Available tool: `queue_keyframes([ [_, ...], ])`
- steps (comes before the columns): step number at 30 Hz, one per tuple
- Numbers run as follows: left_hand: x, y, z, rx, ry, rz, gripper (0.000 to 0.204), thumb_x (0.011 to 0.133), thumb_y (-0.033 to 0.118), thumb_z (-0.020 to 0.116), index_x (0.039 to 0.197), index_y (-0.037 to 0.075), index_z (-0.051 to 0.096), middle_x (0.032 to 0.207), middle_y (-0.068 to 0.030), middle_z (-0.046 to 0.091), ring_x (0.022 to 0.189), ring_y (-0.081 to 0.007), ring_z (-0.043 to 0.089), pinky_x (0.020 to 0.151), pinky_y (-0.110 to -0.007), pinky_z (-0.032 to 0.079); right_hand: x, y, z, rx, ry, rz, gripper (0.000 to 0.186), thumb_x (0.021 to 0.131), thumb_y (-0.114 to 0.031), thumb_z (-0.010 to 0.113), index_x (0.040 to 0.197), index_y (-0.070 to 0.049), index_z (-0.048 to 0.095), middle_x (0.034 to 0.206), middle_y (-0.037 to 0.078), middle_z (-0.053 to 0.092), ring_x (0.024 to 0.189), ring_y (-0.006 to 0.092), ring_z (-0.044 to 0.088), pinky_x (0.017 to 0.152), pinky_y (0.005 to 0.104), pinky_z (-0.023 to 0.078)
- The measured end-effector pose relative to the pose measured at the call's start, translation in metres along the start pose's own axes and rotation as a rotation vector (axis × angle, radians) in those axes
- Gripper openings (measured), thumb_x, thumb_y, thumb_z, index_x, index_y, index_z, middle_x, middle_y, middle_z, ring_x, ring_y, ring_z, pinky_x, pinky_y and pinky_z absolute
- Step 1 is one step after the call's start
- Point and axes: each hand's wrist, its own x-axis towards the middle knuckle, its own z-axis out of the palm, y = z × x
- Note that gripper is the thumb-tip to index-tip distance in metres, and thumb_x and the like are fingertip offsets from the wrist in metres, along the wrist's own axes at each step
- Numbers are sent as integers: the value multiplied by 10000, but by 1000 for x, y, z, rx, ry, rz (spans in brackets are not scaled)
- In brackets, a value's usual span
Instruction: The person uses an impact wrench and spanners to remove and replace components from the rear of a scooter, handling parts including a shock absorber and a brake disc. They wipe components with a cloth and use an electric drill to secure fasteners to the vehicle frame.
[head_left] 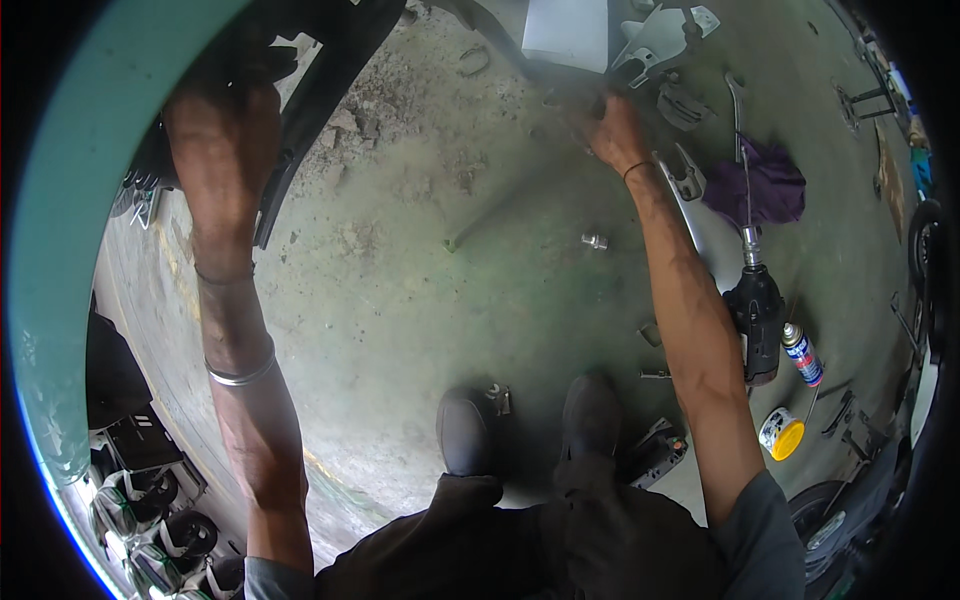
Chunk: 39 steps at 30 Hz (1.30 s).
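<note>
At the upper left, my left hand [222, 135] reaches up beside a curved green body panel [50, 250], into dark parts. Its fingers are lost in shadow there, so I cannot see what they touch. A black frame piece [322, 105] runs down just to the right of this hand. My right hand [615, 132] is stretched forward at the upper middle, fingers curled at a dark, blurred part just below a white panel [566, 38]. What it grips cannot be made out. A light-coloured bracket-like part [684, 178] lies right of that wrist.
On the concrete floor at right lie a black impact wrench [757, 315], a purple cloth [775, 182], a spanner [737, 100], a spray can [801, 352] and a yellow-lidded tub [784, 436]. A small metal socket [595, 241] sits mid-floor. Scooters [160, 530] stand lower left.
</note>
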Motion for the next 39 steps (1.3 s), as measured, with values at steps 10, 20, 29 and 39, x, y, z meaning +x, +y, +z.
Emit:
queue_keyframes([
  [10, -1, -2, 1, 20, -64, -77, 267, 972, 146, 443, 1101, 34, 649, 952, -96, 736, 869, -252, 713, 805, -358, 536, -3, -10, 22, -534, 25, -721, 402, 729, -23, 678, 1120, -79, 604, 1201, 80, 592, 1115, 305, 533, 952, 420, 475],
  [20, -2, -9, 4, 27, -38, -22, 272, 955, 114, 442, 1121, 29, 639, 1001, -111, 726, 873, -269, 708, 828, -371, 534, -7, 2, 15, -614, 133, -723, 289, 803, -48, 575, 1078, -114, 634, 1218, 10, 593, 1121, 265, 526, 950, 400, 477],
  [29, -4, -21, 4, 139, -3, 90, 282, 966, 132, 442, 1148, 34, 633, 1026, -135, 716, 892, -287, 698, 831, -386, 532, -11, -21, 48, -762, -16, -849, 216, 862, -138, 538, 1057, -120, 629, 1232, -12, 590, 1131, 238, 525, 945, 378, 481],
  [39, -2, -30, 2, 492, 50, 378, 288, 868, -25, 527, 1124, 44, 640, 1046, -163, 679, 866, -302, 694, 763, -375, 578, -11, -32, 38, -732, 38, -686, 218, 873, -148, 534, 1066, -118, 632, 1243, -18, 574, 1135, 228, 511, 941, 388, 478],
])
